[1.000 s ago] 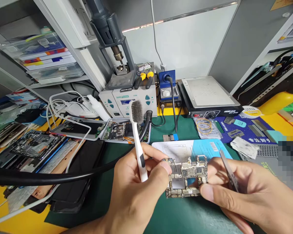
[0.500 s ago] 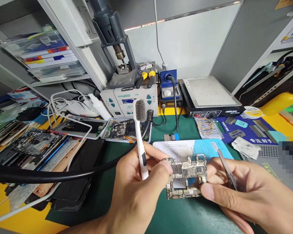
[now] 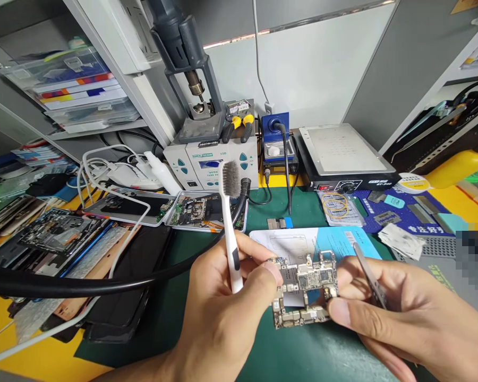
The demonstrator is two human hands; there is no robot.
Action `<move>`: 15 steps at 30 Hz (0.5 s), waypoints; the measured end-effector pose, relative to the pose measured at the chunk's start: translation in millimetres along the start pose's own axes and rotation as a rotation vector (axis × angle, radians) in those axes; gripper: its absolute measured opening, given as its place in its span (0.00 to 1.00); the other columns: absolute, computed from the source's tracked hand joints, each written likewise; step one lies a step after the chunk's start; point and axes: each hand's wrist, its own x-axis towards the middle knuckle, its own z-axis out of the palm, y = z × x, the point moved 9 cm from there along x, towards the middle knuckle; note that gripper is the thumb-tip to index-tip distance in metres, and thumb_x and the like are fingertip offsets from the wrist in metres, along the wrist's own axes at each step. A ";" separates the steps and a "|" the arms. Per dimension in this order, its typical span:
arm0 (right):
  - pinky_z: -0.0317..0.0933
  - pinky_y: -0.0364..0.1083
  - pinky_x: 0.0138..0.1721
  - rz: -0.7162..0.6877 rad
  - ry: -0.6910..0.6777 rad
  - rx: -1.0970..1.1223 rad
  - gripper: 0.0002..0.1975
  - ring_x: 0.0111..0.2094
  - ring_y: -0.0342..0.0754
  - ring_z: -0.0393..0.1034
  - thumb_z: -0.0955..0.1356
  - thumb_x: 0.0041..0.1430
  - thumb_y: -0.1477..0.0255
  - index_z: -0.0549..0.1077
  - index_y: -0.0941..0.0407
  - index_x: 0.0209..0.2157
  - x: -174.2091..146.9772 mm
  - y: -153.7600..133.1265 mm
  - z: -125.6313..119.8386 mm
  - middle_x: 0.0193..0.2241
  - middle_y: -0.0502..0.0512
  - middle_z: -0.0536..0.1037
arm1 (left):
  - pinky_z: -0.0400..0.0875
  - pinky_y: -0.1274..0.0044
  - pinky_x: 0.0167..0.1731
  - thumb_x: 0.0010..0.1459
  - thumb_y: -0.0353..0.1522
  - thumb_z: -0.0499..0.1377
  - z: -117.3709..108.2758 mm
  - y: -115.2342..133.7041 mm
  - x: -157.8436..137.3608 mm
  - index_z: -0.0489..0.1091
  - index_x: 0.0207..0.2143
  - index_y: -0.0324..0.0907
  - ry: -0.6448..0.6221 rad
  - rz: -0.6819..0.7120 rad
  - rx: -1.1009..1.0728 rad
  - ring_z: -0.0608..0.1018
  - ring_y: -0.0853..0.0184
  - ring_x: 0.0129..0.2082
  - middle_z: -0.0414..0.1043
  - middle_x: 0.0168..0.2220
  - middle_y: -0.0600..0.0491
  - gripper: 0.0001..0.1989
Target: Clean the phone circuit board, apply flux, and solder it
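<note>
Circuit board [image 3: 317, 280] is up off the green worktop [image 3: 314, 353], face toward the camera, gripped at both ends. Left hand [image 3: 228, 297]: thumb and fingers pinch the board's left edge; the same hand also carries a white toothbrush [image 3: 227, 223], upright with a slight lean, grey bristles at top. Right hand [image 3: 394, 305]: thumb and fingers clamp the right edge; tweezers [image 3: 368, 275] lie against the fingers, tip pointing up and away from the palm. Hands are apart, the board spanning the space between. Behind the board, a blue-and-white card [image 3: 336, 239] lies flat, partly visible through the board's opening. Farther back: pliers [image 3: 247, 128] on top of a grey machine [image 3: 191, 165]; to its right, a flat metal-topped box [image 3: 344, 151].
</note>
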 end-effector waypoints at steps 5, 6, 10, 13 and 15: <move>0.47 0.41 0.24 0.001 0.018 -0.018 0.17 0.15 0.37 0.46 0.77 0.54 0.61 0.67 0.53 0.26 1.7 -0.4 -2.9 0.12 0.40 0.67 | 0.54 0.83 0.17 0.56 0.32 0.63 0.6 0.2 2.3 0.70 0.29 0.41 0.004 -0.004 -0.007 0.60 0.78 0.17 0.67 0.22 0.58 0.05; 0.47 0.42 0.24 -0.007 0.013 -0.013 0.17 0.15 0.38 0.46 0.77 0.54 0.61 0.67 0.53 0.26 1.6 0.6 -3.5 0.11 0.40 0.67 | 0.54 0.83 0.17 0.55 0.32 0.63 0.7 0.3 2.6 0.70 0.29 0.41 0.004 -0.003 -0.005 0.60 0.78 0.17 0.67 0.22 0.58 0.05; 0.47 0.42 0.23 -0.027 -0.012 0.027 0.17 0.15 0.38 0.45 0.77 0.53 0.62 0.68 0.52 0.26 0.1 5.2 -4.6 0.12 0.39 0.67 | 0.53 0.83 0.17 0.55 0.32 0.64 0.6 0.6 1.5 0.70 0.28 0.41 0.011 -0.003 0.007 0.59 0.78 0.17 0.67 0.22 0.58 0.06; 0.47 0.42 0.24 -0.016 -0.003 0.018 0.16 0.16 0.38 0.47 0.77 0.54 0.62 0.68 0.52 0.27 -1.1 5.6 -4.4 0.12 0.39 0.67 | 0.53 0.83 0.17 0.55 0.32 0.64 0.3 0.8 0.3 0.70 0.28 0.41 0.013 -0.004 0.012 0.59 0.78 0.17 0.68 0.22 0.58 0.06; 0.48 0.42 0.24 -0.026 -0.006 0.013 0.17 0.16 0.39 0.47 0.77 0.53 0.62 0.68 0.52 0.27 -1.3 3.4 -3.1 0.11 0.40 0.67 | 0.53 0.82 0.16 0.54 0.32 0.64 -0.4 0.8 0.3 0.70 0.28 0.42 0.018 -0.002 0.010 0.60 0.78 0.17 0.67 0.21 0.58 0.06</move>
